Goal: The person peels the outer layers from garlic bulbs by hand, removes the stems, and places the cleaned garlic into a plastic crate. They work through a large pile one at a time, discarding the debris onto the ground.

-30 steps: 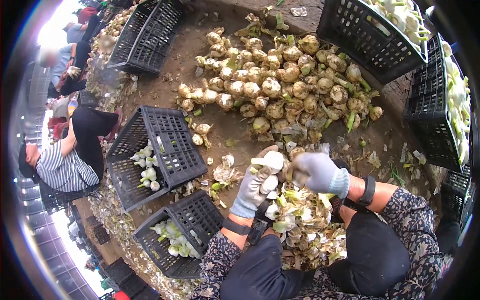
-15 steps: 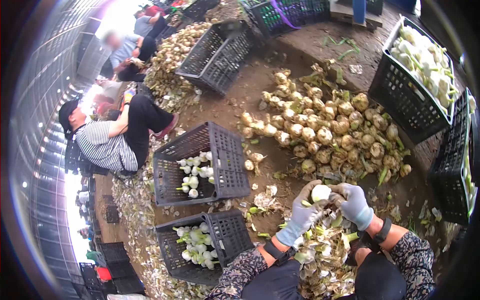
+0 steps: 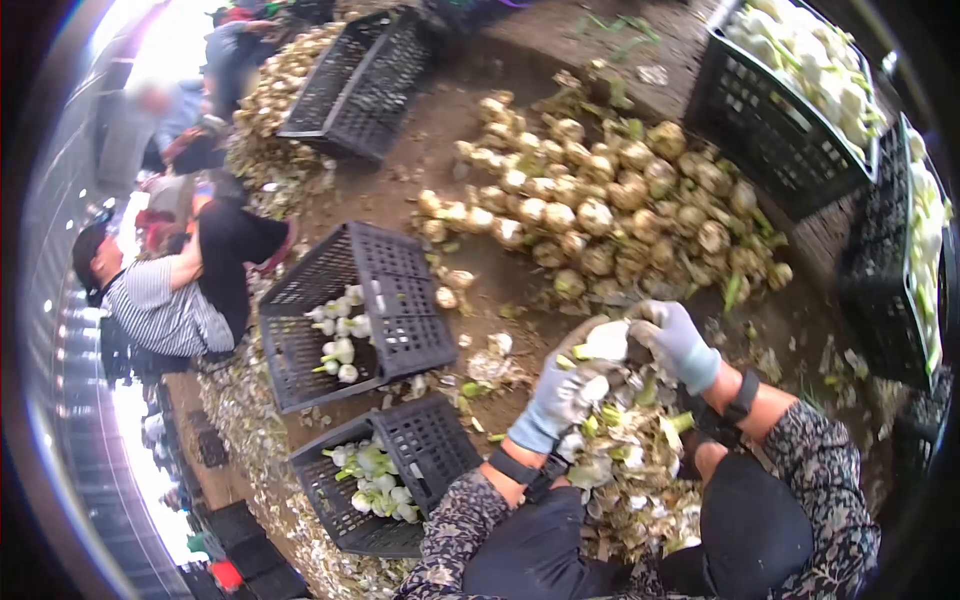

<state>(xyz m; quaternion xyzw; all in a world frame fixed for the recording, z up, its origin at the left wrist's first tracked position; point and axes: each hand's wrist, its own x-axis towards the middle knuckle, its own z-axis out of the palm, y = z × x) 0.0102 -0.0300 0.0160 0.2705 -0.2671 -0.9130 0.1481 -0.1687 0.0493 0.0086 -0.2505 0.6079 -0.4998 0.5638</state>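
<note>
A peeled white garlic bulb (image 3: pixel 607 340) with a short green stem stub lies between my two gloved hands. My left hand (image 3: pixel 562 385) is closed around it, the stub pointing to the left. At the bulb's right side the bent fingers of my right hand (image 3: pixel 680 345) press against it; whether they also pinch a piece of skin cannot be made out. Beneath both hands, between my knees, is a heap of shed garlic skins and stem pieces (image 3: pixel 630 455). Just beyond the hands lies a pile of unpeeled, soil-stained garlic bulbs (image 3: pixel 600 215).
Two tipped black crates (image 3: pixel 410 320) (image 3: pixel 440 450) at left hold white bulbs. Filled crates (image 3: pixel 780 130) (image 3: pixel 885 290) stand at right. Another crate (image 3: pixel 350 90) lies near a farther garlic pile. A person in a striped shirt (image 3: pixel 170 305) sits at left, others beyond.
The view has shifted, so the piles and crates appear farther left, most of them higher. Both hands remain at the bulb, which now shows more of its white side.
</note>
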